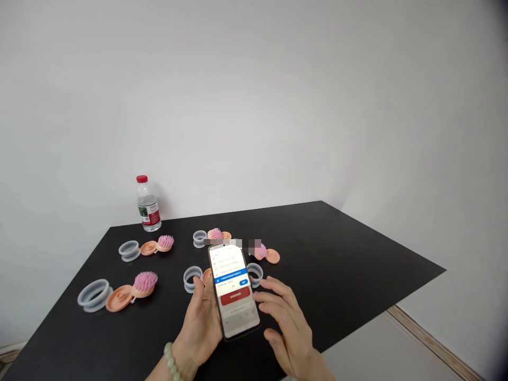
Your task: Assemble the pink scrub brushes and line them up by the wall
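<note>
A smartphone (pixel 234 296) with a lit screen rests in my left hand (pixel 202 323), which wears a pale green bead bracelet (pixel 171 362). The screen shows a white list with a blue bar and a red button below. Beside the phone's right edge is my right hand (pixel 289 328), its fingers apart and nothing in it. Behind the phone, a clear ring (pixel 192 279) and another clear ring (pixel 255 274) lie on the black table (pixel 337 254); an orange piece between them is mostly hidden.
On the table's left are clear rings (pixel 95 295) and open orange cases with pink bristles (pixel 145 282). More such sets lie farther back. A red-capped water bottle (pixel 148 206) stands at the back left, near the white wall (pixel 254 106).
</note>
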The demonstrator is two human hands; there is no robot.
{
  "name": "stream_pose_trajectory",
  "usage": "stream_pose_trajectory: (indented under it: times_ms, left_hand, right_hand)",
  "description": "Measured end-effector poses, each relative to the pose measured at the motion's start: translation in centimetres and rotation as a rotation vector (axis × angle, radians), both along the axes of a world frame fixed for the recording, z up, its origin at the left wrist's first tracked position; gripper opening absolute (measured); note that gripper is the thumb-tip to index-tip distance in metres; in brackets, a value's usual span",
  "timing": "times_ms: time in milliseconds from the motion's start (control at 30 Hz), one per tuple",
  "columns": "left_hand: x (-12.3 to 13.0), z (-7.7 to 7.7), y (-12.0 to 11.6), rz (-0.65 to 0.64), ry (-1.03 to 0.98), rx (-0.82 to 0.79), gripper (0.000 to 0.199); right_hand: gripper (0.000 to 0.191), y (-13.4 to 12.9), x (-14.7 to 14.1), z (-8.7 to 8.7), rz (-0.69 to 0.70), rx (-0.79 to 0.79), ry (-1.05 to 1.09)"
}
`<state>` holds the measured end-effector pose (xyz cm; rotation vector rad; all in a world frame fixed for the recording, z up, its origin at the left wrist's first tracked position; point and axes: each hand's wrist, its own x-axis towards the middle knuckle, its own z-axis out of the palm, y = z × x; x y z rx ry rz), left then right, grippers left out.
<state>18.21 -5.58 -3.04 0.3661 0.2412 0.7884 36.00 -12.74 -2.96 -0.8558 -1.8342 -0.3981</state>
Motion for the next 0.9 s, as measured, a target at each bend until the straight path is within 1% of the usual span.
stream_pose_trajectory:
  times_ms: [100,200,367,500,567,667,733,800,900]
  left_hand:
    - [0.0,0.0,0.1,0.003,0.011,-0.02,0.055]
    - [0.0,0.2,0.0,-0.008,-0.011,0.001,0.056]
    - [0.0,0.4,-0.2,-0.037,-0.04,0.038,0.056]
    - [0.0,0.2,-0.1,-0.018,-0.018,0.042,0.057]
    - [0.0,0.2,-0.1,-0.015,-0.026,0.05,0.057]
    - [0.1,0.4,-0.2,-0.036,-0.063,0.073,0.056]
    - [0.1,0.5,-0.2,-0.042,-0.081,0.084,0.056]
    - [0.2,0.4,-0.1,-0.037,-0.073,0.082,0.056]
    - [0.1,0.2,0.0,-0.013,-0.028,0.064,0.057]
  right_hand:
    - [0.021,0.0,0.1,-0.2,-0.019,-0.012,0.004]
    - [0.019,-0.2,0.1,-0.6,-0.052,-0.033,0.042]
    - [0.031,-0.7,-0.4,-1.8,-0.172,-0.129,0.183]
    - [0.038,-1.3,-1.4,-3.2,-0.198,-0.201,0.279]
    - [0.043,-1.5,-2.1,-4.3,-0.204,-0.216,0.325]
    - [0.049,-1.7,-3.3,-5.8,-0.249,-0.219,0.401]
    - [0.05,-1.7,-3.8,-6.4,-0.274,-0.228,0.435]
    - [0.047,-1.7,-4.1,-6.3,-0.269,-0.205,0.436]
    - [0.041,-1.5,-3.9,-5.1,-0.243,-0.114,0.369]
